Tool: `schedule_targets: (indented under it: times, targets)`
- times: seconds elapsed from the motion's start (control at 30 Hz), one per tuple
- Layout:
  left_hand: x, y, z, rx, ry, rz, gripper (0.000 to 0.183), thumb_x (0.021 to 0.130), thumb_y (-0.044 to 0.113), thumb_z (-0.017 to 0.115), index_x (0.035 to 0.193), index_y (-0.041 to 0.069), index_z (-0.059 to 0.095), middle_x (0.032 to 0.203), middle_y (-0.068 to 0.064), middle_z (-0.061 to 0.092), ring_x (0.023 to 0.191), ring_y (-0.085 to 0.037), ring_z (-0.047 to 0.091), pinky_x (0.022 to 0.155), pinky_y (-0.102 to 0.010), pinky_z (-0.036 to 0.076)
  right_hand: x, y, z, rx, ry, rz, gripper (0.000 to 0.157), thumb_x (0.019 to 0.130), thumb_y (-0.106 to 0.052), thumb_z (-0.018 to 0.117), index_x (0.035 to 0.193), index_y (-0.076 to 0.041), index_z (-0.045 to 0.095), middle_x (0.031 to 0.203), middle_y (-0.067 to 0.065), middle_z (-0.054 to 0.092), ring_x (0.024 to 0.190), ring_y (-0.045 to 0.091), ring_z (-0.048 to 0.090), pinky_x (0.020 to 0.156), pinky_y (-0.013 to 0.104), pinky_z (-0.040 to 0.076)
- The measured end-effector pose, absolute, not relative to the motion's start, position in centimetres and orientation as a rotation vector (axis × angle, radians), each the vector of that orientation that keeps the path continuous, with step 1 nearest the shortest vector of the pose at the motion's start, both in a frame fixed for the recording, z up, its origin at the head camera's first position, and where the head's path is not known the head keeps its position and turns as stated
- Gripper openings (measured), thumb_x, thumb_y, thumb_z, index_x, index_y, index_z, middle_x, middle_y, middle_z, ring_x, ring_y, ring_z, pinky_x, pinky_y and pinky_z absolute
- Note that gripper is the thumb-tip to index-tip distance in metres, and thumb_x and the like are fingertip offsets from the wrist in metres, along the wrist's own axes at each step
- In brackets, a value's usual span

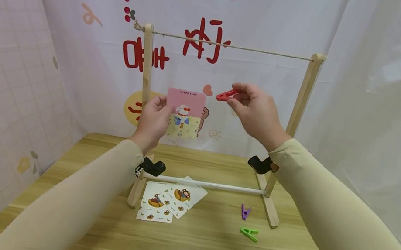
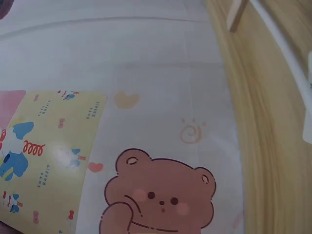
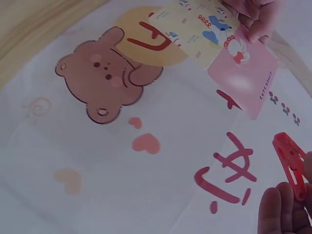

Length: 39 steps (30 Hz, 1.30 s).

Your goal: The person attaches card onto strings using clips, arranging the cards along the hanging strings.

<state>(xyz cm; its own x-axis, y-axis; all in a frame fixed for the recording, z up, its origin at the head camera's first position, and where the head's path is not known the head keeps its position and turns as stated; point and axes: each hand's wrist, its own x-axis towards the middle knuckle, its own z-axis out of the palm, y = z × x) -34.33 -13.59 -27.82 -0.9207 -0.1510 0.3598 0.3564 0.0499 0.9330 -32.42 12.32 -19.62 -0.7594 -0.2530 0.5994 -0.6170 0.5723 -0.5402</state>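
Observation:
My left hand pinches the left edge of a pink and yellow card with a rabbit print, its lettering upside down in the head view. In the right wrist view the same card shows at the top, with the left hand's fingers on its edge. To its right, my right hand holds a red clothespin between thumb and fingers; the pin's nose points toward the card, apart from it. Above both hands runs a thin rope, strung between two wooden posts; nothing hangs on it.
Two white cards with monkey prints overlap on the wooden table. A purple clothespin and a green clothespin lie near the stand's right foot. A white bar joins the posts low down. Behind hangs a printed curtain.

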Motion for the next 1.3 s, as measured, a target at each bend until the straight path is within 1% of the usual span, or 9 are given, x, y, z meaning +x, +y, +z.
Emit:
schedule_targets:
  times: [0.07, 0.1, 0.17, 0.23, 0.3, 0.37, 0.67, 0.93, 1.3]
  targets:
    - [-34.4, -13.5, -27.3, -0.196, -1.945, -1.947, 0.023, 0.111, 0.023, 0.050, 0.131, 0.013, 0.057, 0.121, -0.005, 0.064, 0.072, -0.013, 0.048, 0.055, -0.023, 0.038, -32.4, 11.9, -18.8, 0.708, -2.307, 1.043, 0.043, 0.099, -0.010, 0.074, 0.139, -0.001, 0.063, 0.120, 0.014, 0.074, 0.106, 0.026, 0.073, 0.091, 0.034, 0.058]
    - [-34.5, -13.5, -27.1, -0.193, -1.937, -1.943, 0.024, 0.111, 0.024, 0.050, 0.132, 0.014, 0.056, 0.123, -0.005, 0.064, 0.077, -0.013, 0.052, 0.059, -0.022, 0.042, -32.4, 11.6, -18.4, 0.714, -2.285, 1.041, 0.044, 0.099, -0.010, 0.074, 0.140, -0.001, 0.062, 0.121, 0.014, 0.074, 0.106, 0.026, 0.073, 0.093, 0.035, 0.058]
    - [-34.5, -13.5, -26.6, -0.199, -1.923, -1.932, 0.024, 0.112, 0.026, 0.049, 0.133, 0.015, 0.055, 0.128, -0.004, 0.062, 0.094, -0.015, 0.058, 0.074, -0.025, 0.050, -32.4, 11.1, -17.5, 0.722, -2.246, 1.047, 0.043, 0.099, -0.010, 0.074, 0.139, 0.000, 0.061, 0.122, 0.014, 0.073, 0.106, 0.025, 0.072, 0.096, 0.036, 0.058]
    - [-34.6, -13.4, -26.1, -0.219, -1.913, -1.925, 0.025, 0.113, 0.027, 0.047, 0.134, 0.014, 0.052, 0.133, -0.005, 0.060, 0.113, -0.018, 0.059, 0.093, -0.033, 0.053, -32.2, 10.6, -16.5, 0.733, -2.207, 1.047, 0.042, 0.099, -0.011, 0.074, 0.137, 0.000, 0.061, 0.122, 0.014, 0.073, 0.107, 0.024, 0.072, 0.098, 0.035, 0.057]
    - [-34.6, -13.4, -25.6, -0.237, -1.902, -1.920, 0.025, 0.113, 0.027, 0.047, 0.134, 0.013, 0.051, 0.136, -0.005, 0.060, 0.123, -0.021, 0.058, 0.108, -0.040, 0.050, -32.1, 10.1, -15.6, 0.733, -2.176, 1.025, 0.040, 0.098, -0.012, 0.075, 0.134, -0.001, 0.061, 0.122, 0.012, 0.074, 0.108, 0.022, 0.071, 0.100, 0.033, 0.056]
    - [-34.6, -13.3, -25.0, -0.253, -1.884, -1.924, 0.024, 0.114, 0.026, 0.046, 0.133, 0.013, 0.050, 0.138, -0.005, 0.060, 0.125, -0.022, 0.059, 0.112, -0.043, 0.049, -32.1, 9.6, -14.7, 0.731, -2.153, 0.988, 0.039, 0.098, -0.013, 0.076, 0.132, -0.001, 0.062, 0.121, 0.010, 0.074, 0.109, 0.020, 0.071, 0.101, 0.031, 0.056]
    - [-34.8, -12.5, -21.7, -0.256, -1.795, -1.940, 0.026, 0.113, 0.029, 0.049, 0.134, 0.016, 0.048, 0.139, -0.003, 0.056, 0.129, -0.018, 0.055, 0.112, -0.039, 0.049, -32.4, 7.5, -11.2, 0.679, -2.133, 0.866, 0.031, 0.099, -0.018, 0.075, 0.126, -0.006, 0.067, 0.118, 0.003, 0.076, 0.104, 0.010, 0.070, 0.096, 0.019, 0.053]
    - [-35.2, -11.9, -19.7, -0.234, -1.726, -1.959, 0.017, 0.114, 0.025, 0.046, 0.127, 0.015, 0.049, 0.114, 0.000, 0.055, 0.107, -0.017, 0.057, 0.093, -0.031, 0.051, -33.1, 5.9, -9.6, 0.646, -2.189, 0.779, 0.026, 0.103, -0.021, 0.068, 0.126, -0.009, 0.068, 0.122, 0.000, 0.076, 0.106, 0.005, 0.069, 0.096, 0.013, 0.052]
    - [-35.6, -12.0, -18.7, -0.173, -1.748, -1.933, 0.022, 0.113, 0.029, 0.048, 0.132, 0.019, 0.051, 0.121, 0.002, 0.055, 0.114, -0.016, 0.055, 0.100, -0.033, 0.050, -33.5, 4.1, -8.7, 0.632, -2.257, 0.641, 0.024, 0.109, -0.021, 0.057, 0.129, -0.012, 0.066, 0.124, -0.003, 0.075, 0.113, 0.006, 0.071, 0.097, 0.017, 0.054]
